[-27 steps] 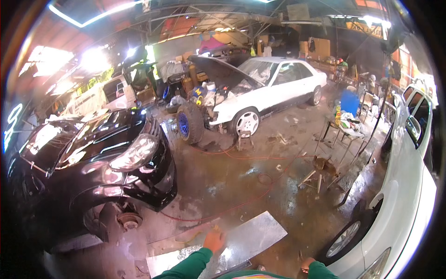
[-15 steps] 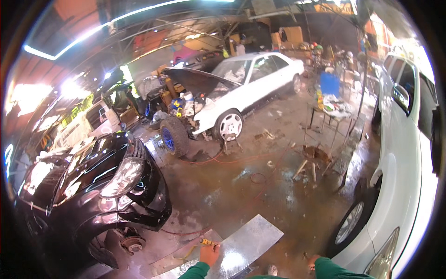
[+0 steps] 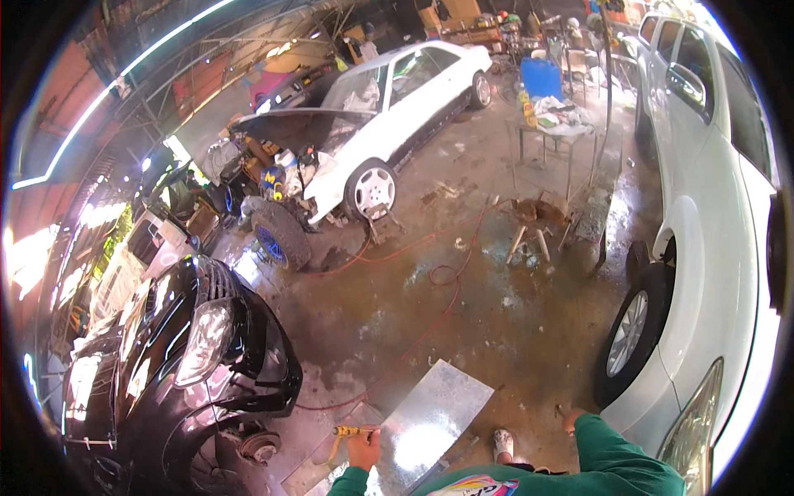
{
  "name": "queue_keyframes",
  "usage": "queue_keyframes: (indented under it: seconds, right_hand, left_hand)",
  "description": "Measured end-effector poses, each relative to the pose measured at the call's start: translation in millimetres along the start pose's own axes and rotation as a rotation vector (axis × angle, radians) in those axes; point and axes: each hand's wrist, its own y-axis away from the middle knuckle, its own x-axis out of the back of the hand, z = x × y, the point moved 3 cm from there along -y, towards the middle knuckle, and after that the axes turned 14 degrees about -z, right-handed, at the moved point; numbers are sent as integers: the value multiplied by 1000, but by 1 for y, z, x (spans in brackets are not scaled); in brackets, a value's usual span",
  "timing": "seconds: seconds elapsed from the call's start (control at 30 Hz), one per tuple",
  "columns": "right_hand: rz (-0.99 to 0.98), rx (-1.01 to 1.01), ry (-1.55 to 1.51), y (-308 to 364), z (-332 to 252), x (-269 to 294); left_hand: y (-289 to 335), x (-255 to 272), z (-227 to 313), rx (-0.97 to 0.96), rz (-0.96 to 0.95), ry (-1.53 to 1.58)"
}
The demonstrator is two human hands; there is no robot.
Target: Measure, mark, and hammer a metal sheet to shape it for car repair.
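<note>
My left hand point(image 3: 363, 450) is closed around a slim yellow tool with dark parts point(image 3: 351, 431). A thin yellow strip point(image 3: 335, 450) hangs from it; its exact kind is too small to make out. Just right of that hand lies a shiny grey metal sheet point(image 3: 455, 395), flat and low in front of me. My right hand point(image 3: 570, 421), in a green sleeve, is held out to the right with its fingers curled. Something small and dark shows at its fingertips, too small to name.
A black car point(image 3: 273, 364) with a bare wheel hub point(image 3: 259, 446) stands at left. Close on the right is a white vehicle point(image 3: 695, 248). Ahead are a white car point(image 3: 422, 83) with raised hood, a loose tyre point(image 3: 285, 236), a red hose point(image 3: 451, 302), a stool point(image 3: 538, 217) and a cluttered table point(image 3: 550, 128).
My view has tilted down and shifted right, showing more of my sleeves and a foot. The yellow tool now points left from my left hand. My right arm reaches farther into view.
</note>
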Motion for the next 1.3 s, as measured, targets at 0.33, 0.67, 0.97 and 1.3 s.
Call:
queue_keyframes:
  seconds: [0.33,0.67,0.97,1.3]
  right_hand:
    - [171,-145,-357,7,9,8]
    - [92,29,-398,-15,-31,46]
    - [124,-14,-171,32,-131,77]
    - [-25,-181,-189,-25,-53,12]
  left_hand:
    - [-1,5,4,84,18,99]
    - [3,29,32,13,66,115]
    - [9,25,25,19,-26,-23]
    - [6,18,12,95,-13,102]
